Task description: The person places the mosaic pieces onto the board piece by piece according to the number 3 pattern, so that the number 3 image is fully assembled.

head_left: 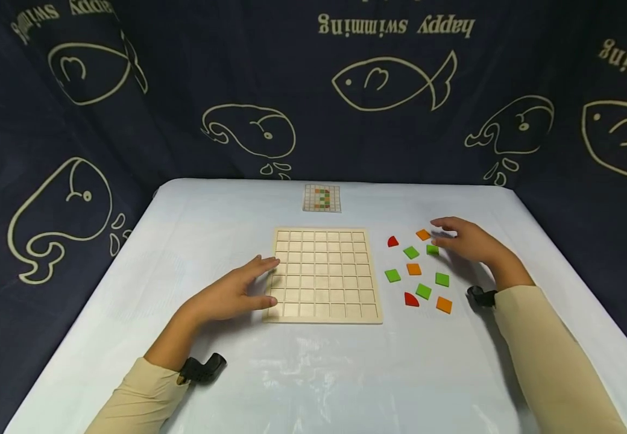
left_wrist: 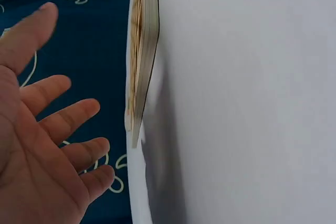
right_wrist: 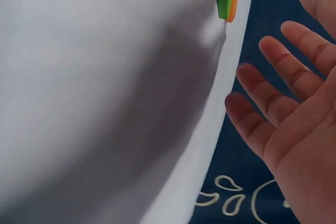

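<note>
1. White table (head_left: 400,380): bears all items listed below.
2. Left hand (head_left: 232,295): fingers extended, thumb apart, gripping nothing; located at the left edge of the grid board (head_left: 321,277).
3. Grid board: pale, square, lying flat near mid-table.
4. Loose pieces (head_left: 423,292): five green, three orange, two red with a curved edge; scattered right of the board.
5. Right hand (head_left: 468,241): fingers loosely extended, gripping nothing; beside the upper-right pieces.
6. Pattern card (head_left: 321,198): beyond the board, near the far edge.
7. Dark cloth (head_left: 292,66): behind the table, fish outlines.
</note>
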`<state>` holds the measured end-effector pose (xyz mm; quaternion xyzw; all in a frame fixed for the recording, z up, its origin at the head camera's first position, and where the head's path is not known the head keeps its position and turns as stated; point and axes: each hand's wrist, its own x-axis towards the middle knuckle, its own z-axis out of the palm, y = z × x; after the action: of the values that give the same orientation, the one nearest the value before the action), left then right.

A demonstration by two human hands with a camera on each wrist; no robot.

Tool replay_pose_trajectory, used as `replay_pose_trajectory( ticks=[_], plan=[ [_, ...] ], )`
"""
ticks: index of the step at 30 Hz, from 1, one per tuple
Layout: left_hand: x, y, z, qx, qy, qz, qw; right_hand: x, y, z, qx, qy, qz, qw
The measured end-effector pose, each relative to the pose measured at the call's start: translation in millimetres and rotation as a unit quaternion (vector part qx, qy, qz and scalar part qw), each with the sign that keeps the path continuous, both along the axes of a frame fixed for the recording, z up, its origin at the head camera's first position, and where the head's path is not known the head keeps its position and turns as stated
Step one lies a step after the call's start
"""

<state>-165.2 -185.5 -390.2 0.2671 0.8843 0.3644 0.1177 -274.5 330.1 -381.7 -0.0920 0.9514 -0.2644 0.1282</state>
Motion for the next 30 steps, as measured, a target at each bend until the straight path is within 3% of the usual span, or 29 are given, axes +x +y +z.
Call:
replay_pose_trajectory(
  ticks=[6, 12, 19, 30],
  plan=[
    [-1.5, 5.8, -2.0, -0.005, 0.006, -0.019, 0.9998, -14.9, 1, -5.2, -0.064, -0.037, -0.016, 0.9972],
    [-4.4, 6.9, -6.8, -0.022, 0.011, -0.019, 0.9995, -26.4, 3, -14.9, -0.113, -0.060, -0.023, 0.9915],
    [-4.3, 4.9, -12.0, -0.021, -0.007, -0.017, 0.9996, -33.7, 6, -23.6, -0.159, -0.080, -0.022, 0.9838],
    [-2.5, -1.4, -23.2, 0.001, -0.020, -0.032, 0.9993, -38.0, 7, -26.4, -0.141, -0.076, 0.004, 0.9871]
  ],
)
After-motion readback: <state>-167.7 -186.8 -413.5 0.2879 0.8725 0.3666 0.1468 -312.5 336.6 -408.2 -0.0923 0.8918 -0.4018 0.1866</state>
